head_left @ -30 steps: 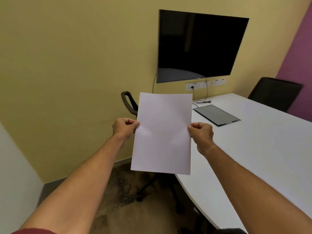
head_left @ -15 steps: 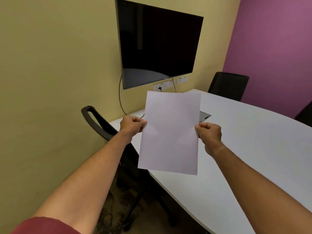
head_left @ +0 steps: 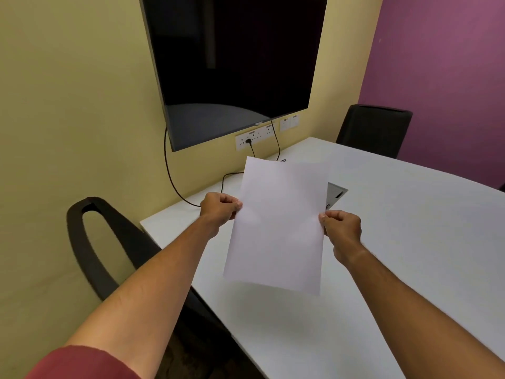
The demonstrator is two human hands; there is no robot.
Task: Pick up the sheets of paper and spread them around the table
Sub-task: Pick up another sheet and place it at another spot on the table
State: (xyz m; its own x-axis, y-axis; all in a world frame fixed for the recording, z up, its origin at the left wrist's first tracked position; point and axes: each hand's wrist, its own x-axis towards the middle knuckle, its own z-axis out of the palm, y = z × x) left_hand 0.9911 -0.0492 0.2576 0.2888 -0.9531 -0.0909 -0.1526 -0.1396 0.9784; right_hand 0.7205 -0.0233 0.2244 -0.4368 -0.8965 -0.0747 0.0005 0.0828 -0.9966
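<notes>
Two hands, left [head_left: 220, 207] and right [head_left: 341, 228], fingers pinching paper [head_left: 278, 225] at mid-edges, held above tabletop [head_left: 410, 242]. Advice: lower it flat, release both sides together, avoid cables [head_left: 175, 176].

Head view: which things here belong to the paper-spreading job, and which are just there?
Part of the job:
- sheets of paper, held above the table by both edges
- left hand and right hand, each pinching an edge
- white table, where the sheets go

Just there:
- wall screen
- wall sockets and cables
- grey table hatch
- two black chairs
</notes>
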